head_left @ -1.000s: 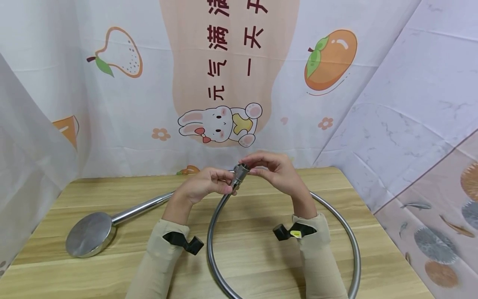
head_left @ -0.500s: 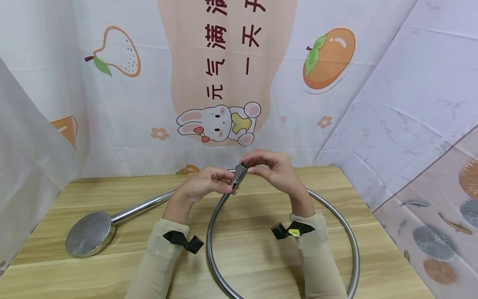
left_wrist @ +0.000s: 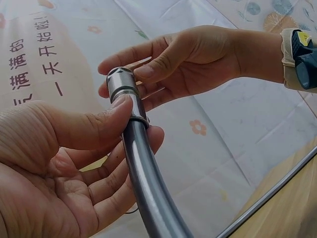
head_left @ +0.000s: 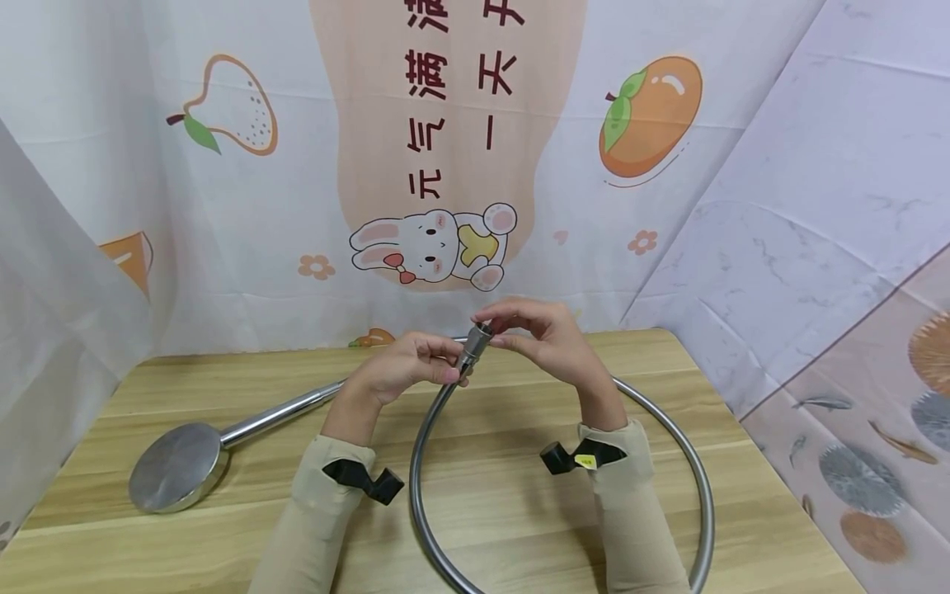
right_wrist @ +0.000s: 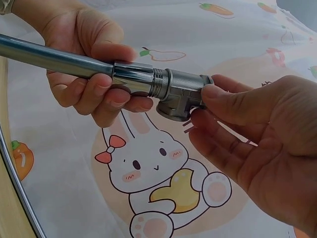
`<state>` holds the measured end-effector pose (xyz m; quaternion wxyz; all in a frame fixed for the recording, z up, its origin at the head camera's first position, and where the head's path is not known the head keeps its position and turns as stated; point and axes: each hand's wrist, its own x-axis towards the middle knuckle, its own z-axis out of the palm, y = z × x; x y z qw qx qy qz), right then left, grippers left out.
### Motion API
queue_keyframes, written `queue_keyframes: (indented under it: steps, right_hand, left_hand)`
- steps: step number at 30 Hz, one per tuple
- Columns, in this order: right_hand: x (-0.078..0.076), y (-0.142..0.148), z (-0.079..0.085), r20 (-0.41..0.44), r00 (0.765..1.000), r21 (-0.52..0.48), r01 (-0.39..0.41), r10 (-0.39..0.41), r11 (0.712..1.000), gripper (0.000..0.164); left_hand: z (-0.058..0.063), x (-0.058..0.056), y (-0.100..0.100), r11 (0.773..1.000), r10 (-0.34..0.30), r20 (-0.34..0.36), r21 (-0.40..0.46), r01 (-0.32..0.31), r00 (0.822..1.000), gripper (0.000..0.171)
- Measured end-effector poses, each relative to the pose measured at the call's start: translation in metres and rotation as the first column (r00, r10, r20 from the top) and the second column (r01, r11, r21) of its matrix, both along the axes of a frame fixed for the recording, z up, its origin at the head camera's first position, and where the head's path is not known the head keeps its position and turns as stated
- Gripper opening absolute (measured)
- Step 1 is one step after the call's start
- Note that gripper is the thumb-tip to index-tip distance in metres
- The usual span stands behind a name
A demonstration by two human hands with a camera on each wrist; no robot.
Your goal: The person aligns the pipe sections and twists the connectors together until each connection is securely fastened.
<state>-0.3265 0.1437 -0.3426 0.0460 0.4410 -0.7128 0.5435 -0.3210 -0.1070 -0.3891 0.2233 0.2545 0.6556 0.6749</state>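
Over the far part of the table, my left hand (head_left: 408, 363) grips the smooth metal end nut (right_wrist: 132, 78) of a grey shower hose (head_left: 419, 478), thumb on one side and fingers on the other. A silver tee pipe fitting (right_wrist: 181, 91) sits in line with that nut, and a band of screw thread shows between them. My right hand (head_left: 545, 334) pinches the fitting's far end between thumb and fingers. In the right wrist view the fitting's side branch points downward. From the left hand, the hose loops toward the front edge and back round on the right.
A round metal shower head (head_left: 178, 468) with a long handle (head_left: 278, 412) lies on the wooden table (head_left: 512, 511) at the left. Behind the table hangs a printed cloth (head_left: 260, 247), close beyond both hands. Another cloth (head_left: 742, 223) rises along the right.
The tee fitting has turned about the hose's axis, so its side branch no longer shows at the left in the head view. Both hands stay in nearly the same place.
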Motion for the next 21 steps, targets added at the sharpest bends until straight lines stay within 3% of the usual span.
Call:
queue_keyframes:
  steps: [21]
  right_hand:
    - [0.0, -0.0008, -0.0014, -0.036, 0.999, 0.008, 0.016, -0.016, 1.0, 0.025]
  left_hand:
    - [0.0009, -0.0001, -0.0012, 1.0, -0.013, -0.002, 0.01, 0.013, 1.0, 0.028]
